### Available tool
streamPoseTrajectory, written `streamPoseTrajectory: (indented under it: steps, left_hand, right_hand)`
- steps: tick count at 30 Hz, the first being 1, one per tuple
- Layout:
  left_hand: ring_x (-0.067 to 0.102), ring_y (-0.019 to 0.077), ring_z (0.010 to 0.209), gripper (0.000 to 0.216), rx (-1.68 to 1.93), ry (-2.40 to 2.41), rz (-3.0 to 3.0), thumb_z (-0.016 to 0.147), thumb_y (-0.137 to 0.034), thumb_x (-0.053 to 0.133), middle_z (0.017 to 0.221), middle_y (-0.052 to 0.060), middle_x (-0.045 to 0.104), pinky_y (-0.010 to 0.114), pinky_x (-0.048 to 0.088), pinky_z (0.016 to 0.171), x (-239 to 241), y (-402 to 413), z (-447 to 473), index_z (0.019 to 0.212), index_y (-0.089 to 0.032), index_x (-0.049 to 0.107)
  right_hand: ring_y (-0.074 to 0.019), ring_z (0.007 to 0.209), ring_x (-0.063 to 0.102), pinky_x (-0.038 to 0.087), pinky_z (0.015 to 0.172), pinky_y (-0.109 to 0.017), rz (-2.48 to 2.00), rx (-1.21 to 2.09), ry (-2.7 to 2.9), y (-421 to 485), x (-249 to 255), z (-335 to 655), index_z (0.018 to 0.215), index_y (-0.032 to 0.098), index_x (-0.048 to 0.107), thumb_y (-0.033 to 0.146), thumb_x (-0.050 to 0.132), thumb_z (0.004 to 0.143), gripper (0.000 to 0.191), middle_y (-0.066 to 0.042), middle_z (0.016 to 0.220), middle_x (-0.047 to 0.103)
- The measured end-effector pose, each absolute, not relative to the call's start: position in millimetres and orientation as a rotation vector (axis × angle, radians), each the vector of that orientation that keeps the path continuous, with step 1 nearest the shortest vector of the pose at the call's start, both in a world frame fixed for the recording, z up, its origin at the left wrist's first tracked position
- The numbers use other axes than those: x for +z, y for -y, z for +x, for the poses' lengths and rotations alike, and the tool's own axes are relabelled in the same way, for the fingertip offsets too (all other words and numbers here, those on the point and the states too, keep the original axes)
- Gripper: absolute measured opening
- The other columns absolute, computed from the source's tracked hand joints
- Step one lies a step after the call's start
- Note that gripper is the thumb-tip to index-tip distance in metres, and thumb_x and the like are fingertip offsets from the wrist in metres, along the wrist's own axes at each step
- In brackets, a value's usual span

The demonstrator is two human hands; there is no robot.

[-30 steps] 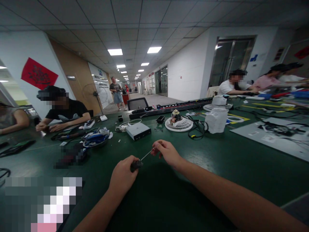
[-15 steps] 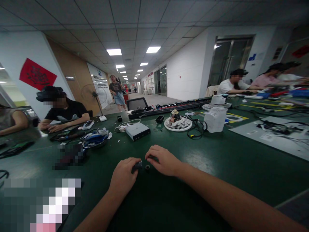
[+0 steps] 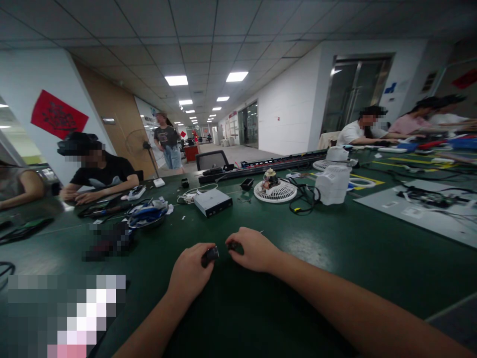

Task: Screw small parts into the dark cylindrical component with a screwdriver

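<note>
My left hand is closed around a small black part that pokes out past my thumb. Just to its right, my right hand rests low on the green table with its fingers curled over another small black piece. A thin metal tip shows at the far side of my right hand. The two hands are a few centimetres apart.
Beyond my hands lie a grey drive box, a white fan grille with a motor, a white fan housing, cables and a blue-white bundle. Seated people work at the left and far right. A person walks in the corridor.
My right hand, which held a thin rod raised from the black part, came down onto the table next to my left hand. The person in the corridor moved left.
</note>
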State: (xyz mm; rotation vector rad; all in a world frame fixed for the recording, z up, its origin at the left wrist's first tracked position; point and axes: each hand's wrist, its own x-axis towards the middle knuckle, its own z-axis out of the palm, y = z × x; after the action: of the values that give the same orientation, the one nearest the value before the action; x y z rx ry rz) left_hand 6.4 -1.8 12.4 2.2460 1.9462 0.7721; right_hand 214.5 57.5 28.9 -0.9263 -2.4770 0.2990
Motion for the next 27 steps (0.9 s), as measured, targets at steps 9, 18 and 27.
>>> streamPoseTrajectory:
  steps: [9, 18, 27]
  left_hand:
    - [0.066, 0.0238, 0.1, 0.034, 0.758, -1.915, 2.268, 0.08, -0.019, 0.059, 0.111, 0.004, 0.073, 0.037, 0.048, 0.088, 16, 4, 10, 0.112, -0.024, 0.069]
    - [0.067, 0.0246, 0.102, 0.031, 0.735, -2.003, 2.217, 0.081, -0.02, 0.059, 0.111, 0.005, 0.073, 0.037, 0.048, 0.09, 14, 1, 8, 0.11, -0.024, 0.07]
    - [0.068, 0.0244, 0.102, 0.03, 0.765, -2.061, 2.123, 0.081, -0.02, 0.059, 0.111, 0.005, 0.073, 0.035, 0.049, 0.088, 15, 0, 7, 0.108, -0.024, 0.069]
  right_hand:
    - [-0.0206, 0.088, 0.058, 0.045, 0.079, -0.032, -0.721, 0.27, 2.473, -55, 31, 213, 0.096, 0.018, 0.074, 0.014, 0.059, 0.083, 0.02, -0.006, 0.088, 0.071]
    - [-0.0263, 0.102, 0.056, 0.044, 0.089, -0.039, -0.858, 0.157, 2.57, -62, 18, 211, 0.122, 0.016, 0.067, 0.034, 0.066, 0.084, 0.042, -0.012, 0.109, 0.066]
    - [-0.0223, 0.093, 0.059, 0.045, 0.082, -0.034, -0.633, 0.245, 2.718, -56, 23, 208, 0.109, 0.021, 0.072, 0.041, 0.068, 0.085, 0.031, -0.008, 0.099, 0.067]
